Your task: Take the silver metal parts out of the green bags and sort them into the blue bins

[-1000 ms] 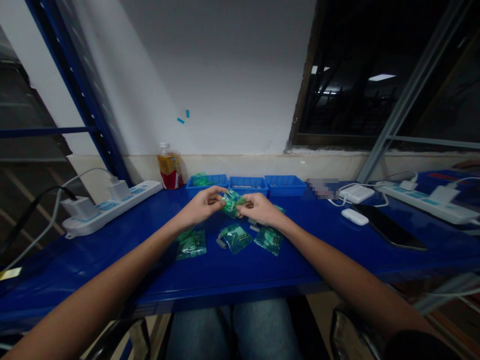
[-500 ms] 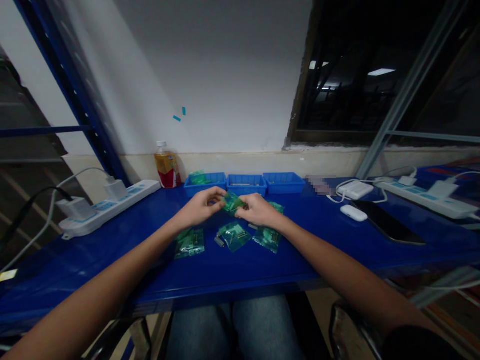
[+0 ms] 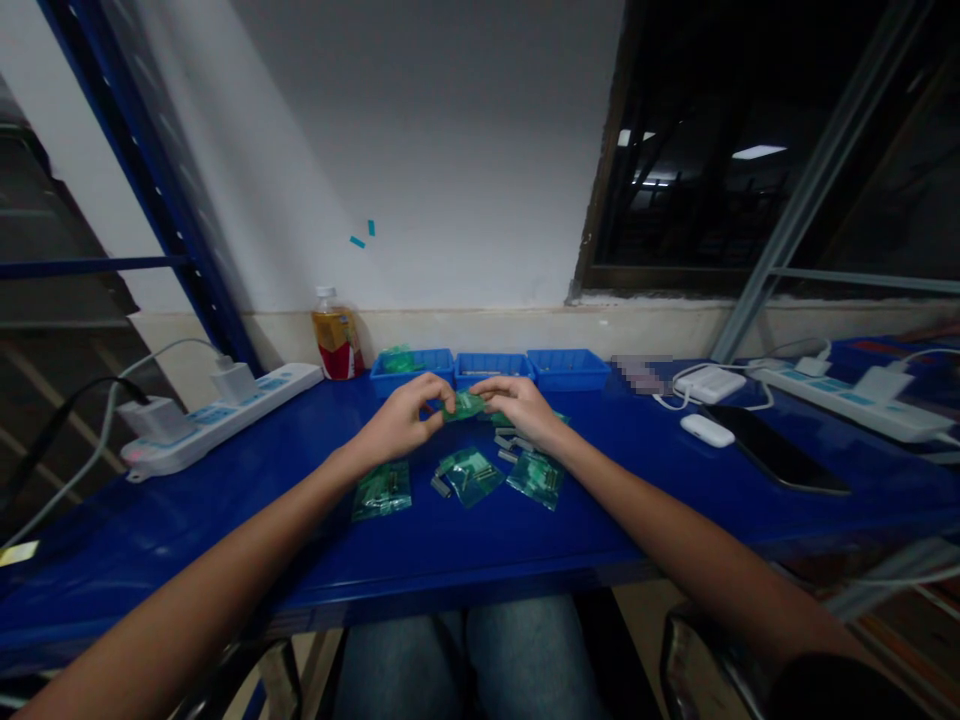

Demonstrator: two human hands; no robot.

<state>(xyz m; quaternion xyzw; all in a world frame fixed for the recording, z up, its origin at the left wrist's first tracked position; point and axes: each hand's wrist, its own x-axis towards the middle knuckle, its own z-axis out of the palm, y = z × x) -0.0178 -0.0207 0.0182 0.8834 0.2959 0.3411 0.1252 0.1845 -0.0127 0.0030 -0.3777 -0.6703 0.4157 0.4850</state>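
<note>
Above the blue table (image 3: pixel 480 545), my left hand (image 3: pixel 406 416) and my right hand (image 3: pixel 519 405) both pinch one small green plastic bag (image 3: pixel 466 405) between them, fingers closed on its ends. Three more green bags lie below on the table: one at the left (image 3: pixel 383 490), one in the middle (image 3: pixel 471 473), one at the right (image 3: pixel 538 477). Small grey metal parts (image 3: pixel 508 442) lie loose under my right hand, and one grey piece (image 3: pixel 441 487) sits beside the middle bag.
Three blue trays (image 3: pixel 491 366) stand at the back, the left one holding green bags. A drink bottle (image 3: pixel 338 343) and a white power strip (image 3: pixel 217 413) are at the left. A phone (image 3: pixel 776 450), white earbud case (image 3: pixel 707 430) and chargers lie at the right.
Both hands have shifted slightly away from me with the bag, which now looks flatter and stretched between them. The grey parts under my right hand have come into view.
</note>
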